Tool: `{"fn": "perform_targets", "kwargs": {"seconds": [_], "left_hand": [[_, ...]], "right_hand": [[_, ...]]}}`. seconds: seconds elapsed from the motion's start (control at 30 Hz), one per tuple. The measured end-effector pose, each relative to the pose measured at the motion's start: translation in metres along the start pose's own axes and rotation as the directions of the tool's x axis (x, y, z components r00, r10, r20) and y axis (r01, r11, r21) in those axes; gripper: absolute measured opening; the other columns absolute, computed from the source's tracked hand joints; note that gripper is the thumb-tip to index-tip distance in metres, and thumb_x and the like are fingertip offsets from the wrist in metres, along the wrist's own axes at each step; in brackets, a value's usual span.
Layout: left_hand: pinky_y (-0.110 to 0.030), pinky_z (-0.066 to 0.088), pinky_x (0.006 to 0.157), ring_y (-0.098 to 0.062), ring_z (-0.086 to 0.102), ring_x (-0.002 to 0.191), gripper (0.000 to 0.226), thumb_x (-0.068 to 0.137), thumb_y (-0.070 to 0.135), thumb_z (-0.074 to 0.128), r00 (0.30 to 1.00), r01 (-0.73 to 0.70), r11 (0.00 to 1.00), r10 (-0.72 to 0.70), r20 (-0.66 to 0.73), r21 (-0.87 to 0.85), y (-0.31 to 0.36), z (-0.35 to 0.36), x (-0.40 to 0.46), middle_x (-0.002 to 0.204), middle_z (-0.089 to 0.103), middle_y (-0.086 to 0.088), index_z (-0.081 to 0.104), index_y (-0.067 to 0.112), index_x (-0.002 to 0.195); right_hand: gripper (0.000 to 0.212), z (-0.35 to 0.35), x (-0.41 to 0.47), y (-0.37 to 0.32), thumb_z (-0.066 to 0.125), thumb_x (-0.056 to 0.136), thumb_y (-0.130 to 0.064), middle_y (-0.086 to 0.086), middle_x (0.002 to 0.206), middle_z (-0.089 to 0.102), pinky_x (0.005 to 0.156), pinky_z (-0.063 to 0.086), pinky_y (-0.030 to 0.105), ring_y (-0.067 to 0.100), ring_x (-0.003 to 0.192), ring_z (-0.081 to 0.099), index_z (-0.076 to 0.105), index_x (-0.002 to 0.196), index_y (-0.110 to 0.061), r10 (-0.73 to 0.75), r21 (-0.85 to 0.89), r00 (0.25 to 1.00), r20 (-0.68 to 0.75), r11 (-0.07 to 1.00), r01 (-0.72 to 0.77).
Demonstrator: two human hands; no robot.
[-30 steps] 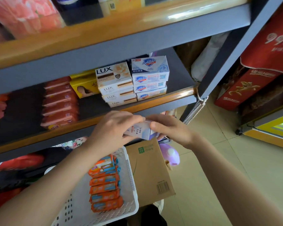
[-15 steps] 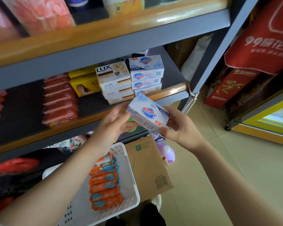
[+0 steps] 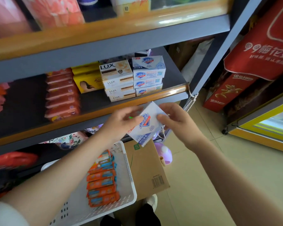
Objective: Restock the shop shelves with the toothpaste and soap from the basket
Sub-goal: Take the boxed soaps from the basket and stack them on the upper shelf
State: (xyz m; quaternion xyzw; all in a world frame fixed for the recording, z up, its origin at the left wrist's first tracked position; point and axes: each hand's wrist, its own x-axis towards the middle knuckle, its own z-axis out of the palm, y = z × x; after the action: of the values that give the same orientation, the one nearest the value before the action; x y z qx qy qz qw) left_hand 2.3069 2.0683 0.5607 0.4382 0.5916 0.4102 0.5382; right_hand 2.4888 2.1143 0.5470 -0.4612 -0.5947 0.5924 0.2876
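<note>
A white and blue Safeguard soap box [image 3: 145, 123] is tilted in front of the middle shelf's edge [image 3: 95, 114]. My left hand [image 3: 121, 123] grips its left side and my right hand [image 3: 175, 119] grips its right side. On the shelf behind, a stack of the same Safeguard boxes [image 3: 148, 74] stands beside a stack of LUX boxes [image 3: 117, 79]. The white plastic basket [image 3: 127, 170] sits low at the left under my left arm and holds several orange soap packs [image 3: 102, 183].
Yellow soap boxes [image 3: 87, 79] and a row of red packs [image 3: 62, 93] lie further left on the shelf. A brown cardboard box [image 3: 147, 167] stands beside the basket. Red cartons [image 3: 232, 88] and a yellow-framed cabinet [image 3: 266, 126] are at the right.
Both hands have lifted the soap box from just above the basket up to the shelf's front edge and turned it, so its printed face now shows tilted.
</note>
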Motion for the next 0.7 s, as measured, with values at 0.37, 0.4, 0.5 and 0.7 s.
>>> {"fn": "perform_targets", "kwargs": {"seconds": [0.37, 0.4, 0.5, 0.7], "left_hand": [[-0.018, 0.03, 0.1, -0.018, 0.048, 0.118, 0.037, 0.084, 0.006, 0.057, 0.818, -0.282, 0.498, 0.572, -0.067, 0.82, 0.048, -0.02, 0.056, 0.126, 0.052, -0.008, 0.053, 0.004, 0.121], [-0.028, 0.031, 0.105, -0.024, 0.045, 0.123, 0.042, 0.084, 0.008, 0.059, 0.833, -0.243, 0.471, 0.549, -0.066, 0.848, 0.05, -0.021, 0.065, 0.133, 0.048, -0.012, 0.05, 0.004, 0.124], [-0.04, 0.035, 0.106, -0.03, 0.041, 0.128, 0.058, 0.081, 0.02, 0.066, 0.869, -0.136, 0.467, 0.48, -0.121, 0.874, 0.051, -0.017, 0.081, 0.14, 0.043, -0.013, 0.041, 0.007, 0.133], [-0.037, 0.034, 0.107, -0.023, 0.035, 0.135, 0.08, 0.079, 0.026, 0.069, 0.878, -0.177, 0.532, 0.466, -0.112, 0.828, 0.052, -0.008, 0.085, 0.15, 0.03, -0.006, 0.023, 0.019, 0.144]], "right_hand": [[0.017, -0.023, 0.051, -0.041, 0.063, 0.086, -0.02, 0.007, 0.087, 0.058, 0.064, 0.055, 0.016, 0.016, 0.08, 0.063, 0.048, 0.086, -0.012, 0.208, 0.533, 0.913, -0.35, 0.846, 0.011], [0.018, -0.023, 0.055, -0.044, 0.063, 0.086, -0.021, 0.006, 0.085, 0.059, 0.064, 0.055, 0.016, 0.014, 0.08, 0.063, 0.048, 0.086, -0.013, 0.216, 0.566, 0.906, -0.364, 0.824, 0.032], [0.018, -0.023, 0.068, -0.053, 0.063, 0.087, -0.023, 0.005, 0.084, 0.062, 0.07, 0.056, 0.02, 0.013, 0.079, 0.065, 0.05, 0.081, -0.013, 0.204, 0.6, 0.894, -0.398, 0.796, 0.085], [0.035, -0.016, 0.104, -0.061, 0.064, 0.085, -0.033, 0.01, 0.104, 0.065, 0.082, 0.057, 0.029, 0.01, 0.074, 0.067, 0.056, 0.105, -0.005, 0.17, 0.402, 0.889, -0.424, 0.915, 0.017]]}}
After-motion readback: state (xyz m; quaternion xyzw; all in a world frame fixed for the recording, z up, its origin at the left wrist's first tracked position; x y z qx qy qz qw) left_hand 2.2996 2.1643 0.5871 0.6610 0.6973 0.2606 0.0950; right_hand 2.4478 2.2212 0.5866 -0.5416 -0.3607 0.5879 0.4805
